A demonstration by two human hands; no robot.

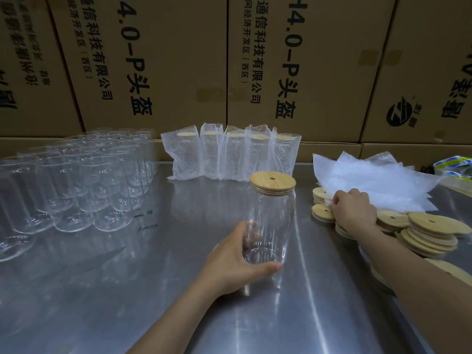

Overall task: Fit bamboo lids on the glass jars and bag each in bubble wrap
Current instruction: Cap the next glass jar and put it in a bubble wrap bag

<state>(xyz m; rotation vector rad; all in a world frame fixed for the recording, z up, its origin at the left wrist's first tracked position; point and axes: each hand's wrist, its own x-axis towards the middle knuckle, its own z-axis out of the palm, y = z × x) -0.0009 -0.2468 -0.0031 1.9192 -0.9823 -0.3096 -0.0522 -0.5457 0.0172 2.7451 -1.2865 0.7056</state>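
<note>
Five wrapped jars point(231, 153) lined up along the back, lids on and sleeved in bubble wrap, parked out of the working area, likely as finished pieces. Near centre on the steel table point(127, 290), one glass jar point(269, 226) upright and already capped with a bamboo lid point(272, 182); left hand point(237, 259) curled round its lower body, thumb across the front, probably steadying it for bagging. Right hand point(353, 209) reaching to the stack of bubble-wrap bags point(378, 180), fingertips pinching an edge, apparently to peel off one bag. Loose bamboo lids point(424, 228) heaped just beside that stack, within easy reach; bare jars point(76, 182) crowded at left as stock. Behind, cardboard cartons point(158, 60) printed "4.0-P头盔" and "科技有限公司", partly cut off. Tape roll point(457, 169) at far right, print unreadable.
</note>
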